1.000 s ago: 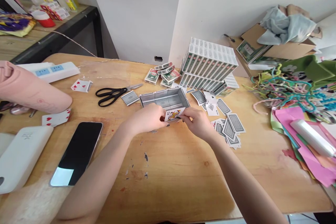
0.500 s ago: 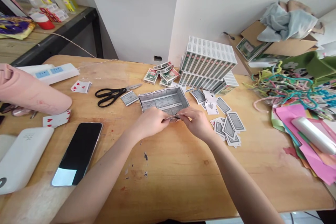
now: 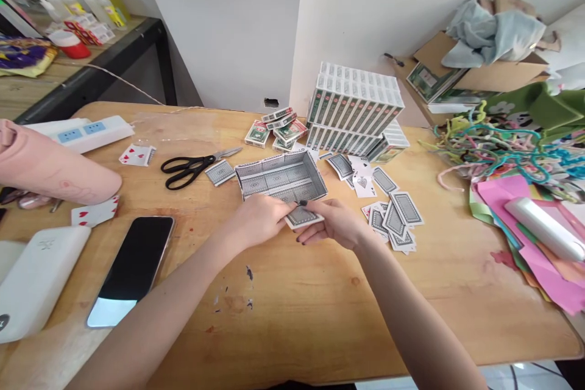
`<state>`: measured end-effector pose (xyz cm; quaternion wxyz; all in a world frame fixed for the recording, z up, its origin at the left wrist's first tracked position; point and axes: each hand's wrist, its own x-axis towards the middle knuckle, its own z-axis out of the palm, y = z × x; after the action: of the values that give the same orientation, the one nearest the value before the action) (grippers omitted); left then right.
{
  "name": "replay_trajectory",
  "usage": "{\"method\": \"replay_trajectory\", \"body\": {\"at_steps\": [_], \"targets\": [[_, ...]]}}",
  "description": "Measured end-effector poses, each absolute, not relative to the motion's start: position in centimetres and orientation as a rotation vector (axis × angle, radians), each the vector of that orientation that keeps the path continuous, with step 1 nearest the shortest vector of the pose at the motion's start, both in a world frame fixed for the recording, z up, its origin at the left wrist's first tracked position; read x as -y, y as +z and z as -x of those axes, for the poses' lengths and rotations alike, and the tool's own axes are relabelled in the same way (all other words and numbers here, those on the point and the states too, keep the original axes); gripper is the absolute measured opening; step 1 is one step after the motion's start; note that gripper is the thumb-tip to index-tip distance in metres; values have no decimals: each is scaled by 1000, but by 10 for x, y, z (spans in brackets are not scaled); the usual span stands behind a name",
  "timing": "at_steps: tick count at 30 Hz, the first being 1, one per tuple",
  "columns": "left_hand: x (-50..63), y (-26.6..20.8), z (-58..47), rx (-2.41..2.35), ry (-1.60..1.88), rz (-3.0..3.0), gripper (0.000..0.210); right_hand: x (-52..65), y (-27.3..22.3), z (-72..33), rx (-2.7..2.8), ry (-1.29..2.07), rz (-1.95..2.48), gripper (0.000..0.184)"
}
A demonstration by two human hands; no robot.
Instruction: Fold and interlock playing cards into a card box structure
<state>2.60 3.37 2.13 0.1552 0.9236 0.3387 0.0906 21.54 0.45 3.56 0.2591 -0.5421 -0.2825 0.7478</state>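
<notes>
Between my two hands is a playing card [image 3: 302,217], its grey patterned back turned up. My left hand [image 3: 261,219] pinches the card's left side. On its right side, my right hand [image 3: 336,222] grips it with the thumb on top and fingers beneath. Just beyond the hands stands an open box made of playing cards [image 3: 280,175], its near wall partly hidden by them. Loose cards [image 3: 397,219] lie in an overlapping spread to the right. A single card [image 3: 220,173] and black-handled scissors [image 3: 188,169] lie to the left.
Card packs [image 3: 354,106] are stacked at the back, with a few more packs [image 3: 278,128] beside them. A phone [image 3: 132,268], power bank [image 3: 43,280] and pink roll [image 3: 55,161] occupy the left. Pipe cleaners [image 3: 512,149] and coloured paper [image 3: 525,225] are at right.
The card in my hands, seen nearly edge-on before, now shows its patterned back. My right hand has turned, its fingers spreading below the card. The camera view has shifted slightly.
</notes>
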Motion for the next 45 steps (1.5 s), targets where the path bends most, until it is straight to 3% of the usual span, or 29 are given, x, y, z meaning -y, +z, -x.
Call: {"method": "replay_trajectory", "body": {"at_steps": [2, 12, 21, 30, 45], "targets": [[-34, 19, -25, -946, 288, -2692, 31, -2, 30, -213, 717, 2007, 1355, 30], [-46, 20, -15, -879, 266, -2482, 37, 0, 14, -213, 728, 1877, 1369, 31], [-57, 47, -11, -779, 73, -2165, 58, 3, 10, -207, 632, 1841, 1342, 23], [-68, 46, -22, -930, 52, -1992, 29, 12, 4, -203, 768, 1722, 1317, 25], [-71, 43, -29, -1082, 42, -1883, 24, 17, -13, -189, 1020, 1323, 1428, 20]]}}
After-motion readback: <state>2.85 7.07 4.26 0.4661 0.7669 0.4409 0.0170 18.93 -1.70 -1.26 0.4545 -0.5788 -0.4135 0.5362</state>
